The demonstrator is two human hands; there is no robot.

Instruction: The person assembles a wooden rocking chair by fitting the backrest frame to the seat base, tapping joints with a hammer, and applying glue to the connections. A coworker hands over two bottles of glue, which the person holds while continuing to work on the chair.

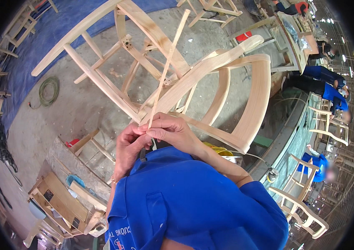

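A long thin wooden strip (166,66) slants up and away from my hands, its lower end pinched between my fingertips. My left hand (130,139) closes on that end from the left. From the right, my right hand (170,127) grips it with thumb and fingers, touching the left. Just beyond them lies a pale, unpainted wooden chair frame (202,79) on its side, with its curved backrest (254,104) to the right and its legs toward the upper left. The strip passes in front of the frame; whether they touch I cannot tell.
A coiled hose (49,91) lies on the concrete floor at left. An open wooden box (62,204) stands at lower left. To the right runs a green-topped bench (285,129), with more chair frames (300,208) and several people in blue beyond it.
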